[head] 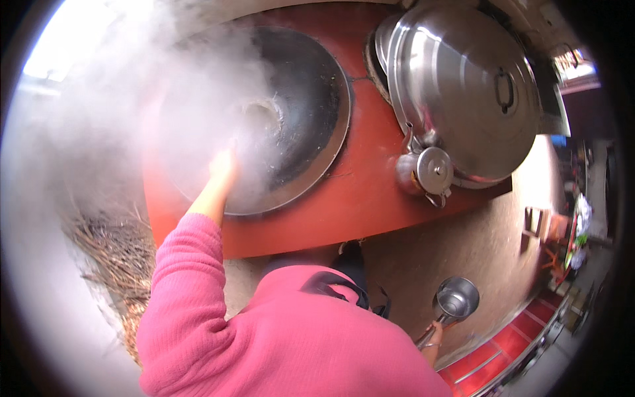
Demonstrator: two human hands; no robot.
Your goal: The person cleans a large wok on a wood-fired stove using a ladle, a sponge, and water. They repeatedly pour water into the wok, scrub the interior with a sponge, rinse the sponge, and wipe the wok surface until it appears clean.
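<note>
A large, dark iron wok (310,94) is set into a red stove top (367,129), and thick steam (198,84) covers its left side. Through the steam, my left hand (225,166) reaches over the near part of the wok. Its fingers are blurred, and whether they hold anything is hidden. A paler round patch (263,116) shows at the wok's bottom. Low on my right side, my right hand (434,337) grips the handle of a metal dipper (457,297). The dipper's bowl hangs over the floor, away from the stove.
A small metal kettle (434,171) stands on the stove beside a big domed metal lid (461,84). Dry twigs (119,253) lie on the floor at the left. A small wooden stool (538,223) stands at the right, near a red tiled surface (516,337).
</note>
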